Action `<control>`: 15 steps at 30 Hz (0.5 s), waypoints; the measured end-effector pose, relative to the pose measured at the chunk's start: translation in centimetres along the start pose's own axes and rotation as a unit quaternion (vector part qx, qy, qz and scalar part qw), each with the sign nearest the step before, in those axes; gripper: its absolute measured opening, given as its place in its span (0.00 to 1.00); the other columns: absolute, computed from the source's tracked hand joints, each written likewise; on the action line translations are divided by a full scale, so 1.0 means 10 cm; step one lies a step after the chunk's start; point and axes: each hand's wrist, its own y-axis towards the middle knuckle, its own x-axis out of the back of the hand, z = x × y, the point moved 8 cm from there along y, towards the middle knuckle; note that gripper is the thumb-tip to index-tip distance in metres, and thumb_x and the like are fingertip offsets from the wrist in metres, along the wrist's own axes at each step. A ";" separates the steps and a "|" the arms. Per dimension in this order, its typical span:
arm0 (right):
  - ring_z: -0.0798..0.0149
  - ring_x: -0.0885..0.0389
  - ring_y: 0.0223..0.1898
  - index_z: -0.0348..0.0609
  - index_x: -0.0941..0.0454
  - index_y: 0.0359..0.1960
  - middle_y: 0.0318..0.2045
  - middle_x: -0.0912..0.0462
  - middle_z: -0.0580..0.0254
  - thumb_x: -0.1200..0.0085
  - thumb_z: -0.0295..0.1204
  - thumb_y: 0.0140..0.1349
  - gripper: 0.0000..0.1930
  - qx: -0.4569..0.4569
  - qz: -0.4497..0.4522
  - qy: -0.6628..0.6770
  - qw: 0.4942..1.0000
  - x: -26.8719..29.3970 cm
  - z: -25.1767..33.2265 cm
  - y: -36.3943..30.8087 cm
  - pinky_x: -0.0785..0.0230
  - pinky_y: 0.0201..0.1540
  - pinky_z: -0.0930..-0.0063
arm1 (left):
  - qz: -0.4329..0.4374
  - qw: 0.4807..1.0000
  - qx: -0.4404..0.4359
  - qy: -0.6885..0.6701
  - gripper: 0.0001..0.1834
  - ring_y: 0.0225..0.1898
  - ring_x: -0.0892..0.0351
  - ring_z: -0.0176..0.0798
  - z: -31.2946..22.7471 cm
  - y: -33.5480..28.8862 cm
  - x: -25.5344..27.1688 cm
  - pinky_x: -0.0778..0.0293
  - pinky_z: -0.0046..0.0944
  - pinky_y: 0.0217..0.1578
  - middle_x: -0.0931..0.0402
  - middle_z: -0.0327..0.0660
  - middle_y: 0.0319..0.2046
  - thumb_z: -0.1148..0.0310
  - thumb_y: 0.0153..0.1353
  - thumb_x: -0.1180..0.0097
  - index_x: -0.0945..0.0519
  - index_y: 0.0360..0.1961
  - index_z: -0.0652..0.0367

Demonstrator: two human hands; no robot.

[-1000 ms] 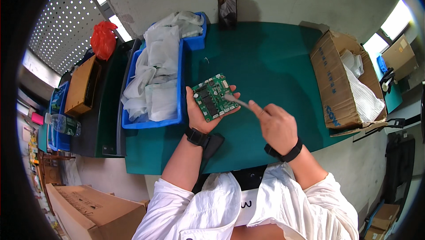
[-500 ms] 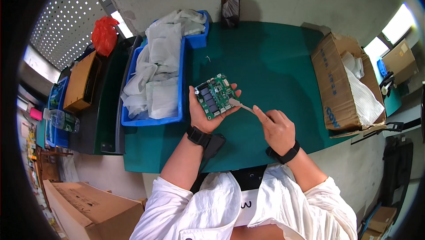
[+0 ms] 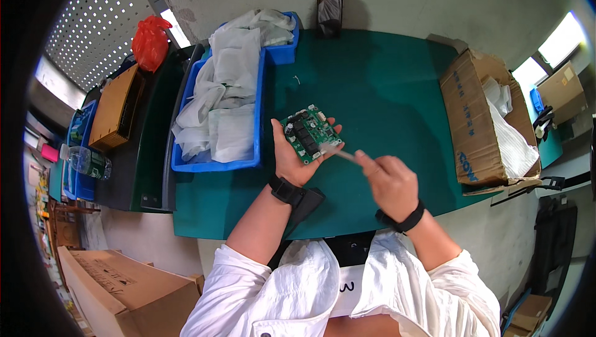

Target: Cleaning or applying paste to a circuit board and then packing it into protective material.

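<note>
My left hand (image 3: 288, 158) holds a green circuit board (image 3: 312, 130) from below, with fingertips showing past its right edge. Black block-shaped parts and white connectors stand on the board's upper face. Pinched in my right hand (image 3: 395, 183) is a slim, pale brush (image 3: 345, 154), smeared by motion. Its head is at the board's lower right edge, by a white connector; whether the bristles touch cannot be made out. Both hands are above the green table (image 3: 385, 101), and each wrist wears a black strap.
Left of the board, a blue bin (image 3: 258, 126) holds several items in translucent white wrapping, with another blue bin (image 3: 282, 55) behind it. An open cardboard box (image 3: 462, 129) with white packing stands at the right. A small dark framed object (image 3: 329, 14) rests against the wall.
The board has shifted slightly right and turned in my left hand. My right hand has moved a little down and right, the brush still at the board's edge. The whole view has shifted slightly.
</note>
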 end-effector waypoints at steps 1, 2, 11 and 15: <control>0.65 0.25 0.26 0.54 0.18 0.50 0.24 0.27 0.68 0.43 0.22 0.49 0.23 0.043 0.001 0.034 0.998 -0.04 0.14 -0.01 0.29 0.26 0.72 | 0.016 1.000 -0.008 0.009 0.50 0.62 0.33 0.60 -0.01 0.00 -0.01 0.36 0.68 0.59 0.31 0.56 0.59 0.24 0.60 0.76 0.31 0.62 0.59; 0.66 0.25 0.26 0.54 0.19 0.51 0.25 0.28 0.69 0.44 0.22 0.49 0.24 0.036 0.012 0.023 0.999 -0.11 0.18 -0.01 0.29 0.26 0.72 | 0.031 0.999 -0.016 0.019 0.50 0.61 0.32 0.60 -0.01 0.01 0.00 0.35 0.67 0.58 0.30 0.56 0.58 0.24 0.60 0.76 0.31 0.62 0.58; 0.66 0.25 0.27 0.55 0.20 0.53 0.26 0.28 0.68 0.46 0.22 0.50 0.25 0.015 0.032 -0.016 0.999 -0.25 0.30 0.19 0.29 0.26 0.73 | 0.059 0.995 -0.041 0.076 0.49 0.58 0.29 0.57 0.00 0.04 0.04 0.30 0.62 0.55 0.26 0.52 0.55 0.26 0.62 0.79 0.29 0.60 0.59; 0.66 0.25 0.26 0.55 0.19 0.52 0.26 0.28 0.68 0.45 0.22 0.51 0.24 0.007 0.018 -0.021 1.000 -0.25 0.25 0.25 0.29 0.26 0.72 | 0.059 0.990 -0.064 0.108 0.47 0.58 0.28 0.55 -0.05 0.04 0.03 0.29 0.59 0.56 0.27 0.51 0.56 0.28 0.64 0.79 0.30 0.61 0.59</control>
